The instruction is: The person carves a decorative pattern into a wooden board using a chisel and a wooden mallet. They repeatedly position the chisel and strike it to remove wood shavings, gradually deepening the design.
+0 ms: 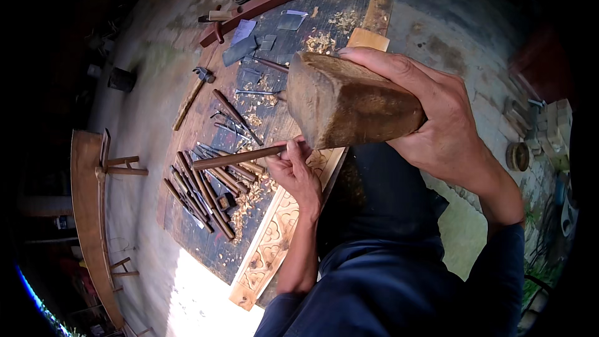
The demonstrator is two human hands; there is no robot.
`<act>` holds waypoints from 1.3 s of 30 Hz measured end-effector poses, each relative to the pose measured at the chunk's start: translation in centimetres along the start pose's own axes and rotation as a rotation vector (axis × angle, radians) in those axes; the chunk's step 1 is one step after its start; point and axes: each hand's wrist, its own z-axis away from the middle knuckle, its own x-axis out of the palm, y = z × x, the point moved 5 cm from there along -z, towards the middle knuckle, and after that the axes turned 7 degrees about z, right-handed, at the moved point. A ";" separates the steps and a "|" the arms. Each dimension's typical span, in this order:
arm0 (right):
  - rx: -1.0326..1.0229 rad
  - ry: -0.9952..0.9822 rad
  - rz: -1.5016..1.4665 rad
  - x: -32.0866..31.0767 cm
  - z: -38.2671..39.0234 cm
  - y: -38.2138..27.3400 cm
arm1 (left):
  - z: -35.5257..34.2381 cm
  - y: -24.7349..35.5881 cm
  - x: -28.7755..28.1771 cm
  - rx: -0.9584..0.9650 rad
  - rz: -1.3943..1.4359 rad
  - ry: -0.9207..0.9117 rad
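My right hand (440,115) is wrapped round a thick, worn wooden block (349,109), raised close to the camera above the bench. Lower and to its left, my left hand (298,178) pinches a carving tool by its slim wooden handle (240,157). The handle points left; the tool's other end is hidden behind my fingers and the block. Beneath my left wrist lies a pale board (268,246) carved with a scrolling pattern, along the bench's near edge. Wood shavings (246,206) are scattered beside it.
Several carving tools (203,190) lie bunched on the dark workbench (218,256). A hammer (190,103) rests at its left edge, a long reddish-brown plane (256,12) at the far end. To the left stands a wooden bench (87,212); stacked blocks (555,125) sit at right.
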 end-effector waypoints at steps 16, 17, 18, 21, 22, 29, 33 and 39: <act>1.095 -0.170 -0.473 4.4 15.5 12.1 | 1.4 1.4 5.9 0.246 -0.308 -0.414; 1.133 -0.190 -0.442 4.0 16.3 12.9 | 2.1 1.3 7.8 0.363 -0.353 -0.544; 1.169 -0.210 -0.409 3.9 16.8 13.6 | 2.8 1.3 9.7 0.479 -0.402 -0.674; 1.060 0.004 -0.503 3.4 16.7 13.9 | 4.2 0.8 13.2 0.623 -0.348 -0.741; 1.054 0.013 -0.460 3.2 17.1 14.3 | 4.4 0.7 13.7 0.640 -0.375 -0.753; 1.074 -0.070 -0.421 3.8 16.0 16.0 | 1.4 -1.5 14.6 0.627 -0.457 -0.491; 1.132 -0.071 -0.409 4.5 15.1 15.4 | 0.3 -2.5 14.0 0.579 -0.477 -0.380; 1.112 -0.090 -0.355 4.7 15.2 15.8 | -0.1 -2.7 13.4 0.582 -0.475 -0.319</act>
